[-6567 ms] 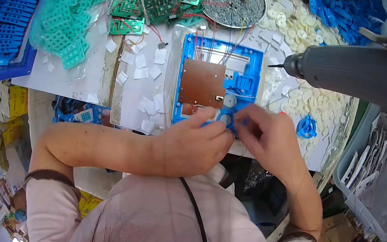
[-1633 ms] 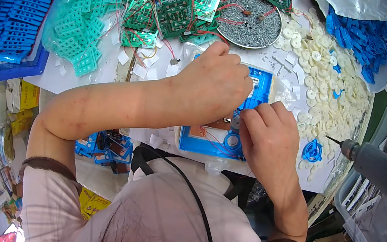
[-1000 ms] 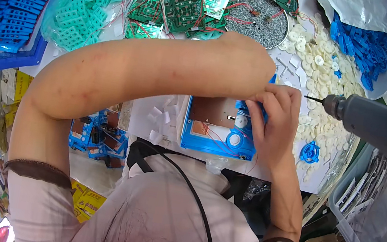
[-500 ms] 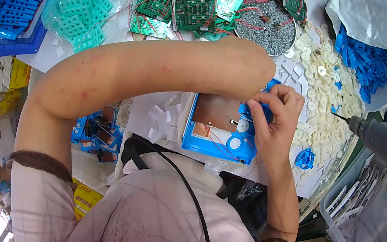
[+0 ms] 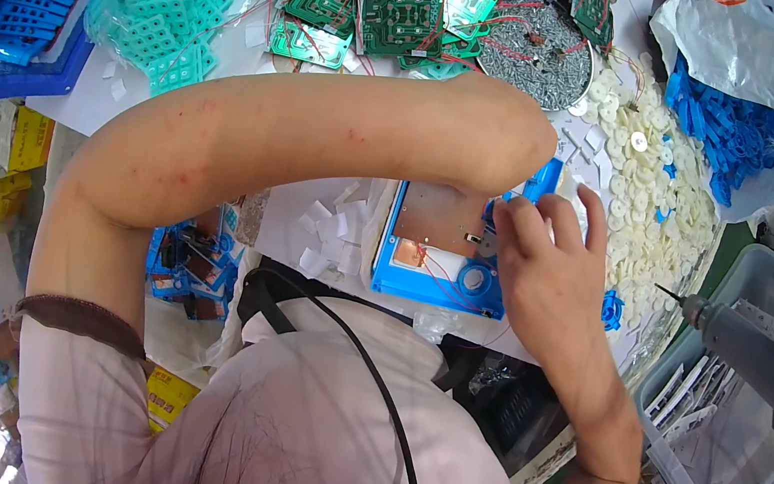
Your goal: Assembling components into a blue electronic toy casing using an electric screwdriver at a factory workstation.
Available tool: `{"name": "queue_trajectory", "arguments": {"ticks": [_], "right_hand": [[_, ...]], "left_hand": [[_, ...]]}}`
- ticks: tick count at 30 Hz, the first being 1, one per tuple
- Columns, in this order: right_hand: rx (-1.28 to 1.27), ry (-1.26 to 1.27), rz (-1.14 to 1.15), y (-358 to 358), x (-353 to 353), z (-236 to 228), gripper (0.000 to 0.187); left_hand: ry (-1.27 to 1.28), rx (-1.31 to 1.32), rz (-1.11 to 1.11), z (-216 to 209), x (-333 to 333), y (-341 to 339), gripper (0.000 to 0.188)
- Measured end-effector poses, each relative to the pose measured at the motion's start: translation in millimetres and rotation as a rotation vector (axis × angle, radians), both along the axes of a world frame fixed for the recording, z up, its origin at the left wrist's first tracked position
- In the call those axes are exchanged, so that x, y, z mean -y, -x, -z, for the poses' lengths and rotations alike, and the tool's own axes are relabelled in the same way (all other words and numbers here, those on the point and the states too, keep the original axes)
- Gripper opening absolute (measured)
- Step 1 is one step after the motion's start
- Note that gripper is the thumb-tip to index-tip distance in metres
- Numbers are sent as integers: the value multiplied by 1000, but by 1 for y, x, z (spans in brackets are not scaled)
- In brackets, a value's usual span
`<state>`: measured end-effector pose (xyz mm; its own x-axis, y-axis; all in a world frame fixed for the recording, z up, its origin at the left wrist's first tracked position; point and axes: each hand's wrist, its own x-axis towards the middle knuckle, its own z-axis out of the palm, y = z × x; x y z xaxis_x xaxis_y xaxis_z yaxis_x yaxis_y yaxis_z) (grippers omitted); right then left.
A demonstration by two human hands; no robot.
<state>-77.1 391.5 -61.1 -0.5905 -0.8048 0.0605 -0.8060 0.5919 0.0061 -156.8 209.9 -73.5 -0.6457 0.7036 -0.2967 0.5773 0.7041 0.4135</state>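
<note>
A shallow blue plastic case [image 5: 427,293] lies in front of me, holding a copper-brown circuit board [image 5: 434,214], thin red wires and a round blue ring [image 5: 475,278]. My left forearm crosses above it from the left. My left hand [image 5: 514,146] bends down over the case's far part; its fingers are hidden below the wrist. From the right, my right hand [image 5: 555,269] reaches onto the case's right side, fingers curled and fingertips close to the left hand. Whatever its thumb and index finger grip is covered by the hand.
Green circuit boards [image 5: 400,16] with red wires and a dish of screws [image 5: 538,58] lie at the back. White plastic discs [image 5: 654,183] heap at the right, near a bag of blue parts [image 5: 730,124]. A dark power screwdriver [image 5: 745,345] juts in from the right.
My right hand has turned and spread its outer fingers, its wrist and forearm swinging right and down. The left arm stays over the case with little movement.
</note>
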Motion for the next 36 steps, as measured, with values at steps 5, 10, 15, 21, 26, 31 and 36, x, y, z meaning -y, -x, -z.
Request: {"name": "queue_trajectory", "arguments": {"ticks": [5,10,15,21,26,31,36], "right_hand": [[223,197,-159,28,-15,5,29],[273,414,36,10,-17,22,33],[189,380,116,-3,-1,23,40],[111,280,135,-8,7,21,42],[114,225,157,-22,2,18,43],[205,274,116,-16,-10,14,39],[260,139,139,-7,2,0,36]], "left_hand": [[12,-11,33,6,1,0,15],[-17,-83,169,12,4,2,16],[16,-141,265,5,4,-4,15],[-92,-290,139,22,-1,-15,16],[-341,-190,-13,20,20,-24,16],[-641,-177,-259,23,48,-68,14],[-810,-256,-538,30,62,-114,18]]}}
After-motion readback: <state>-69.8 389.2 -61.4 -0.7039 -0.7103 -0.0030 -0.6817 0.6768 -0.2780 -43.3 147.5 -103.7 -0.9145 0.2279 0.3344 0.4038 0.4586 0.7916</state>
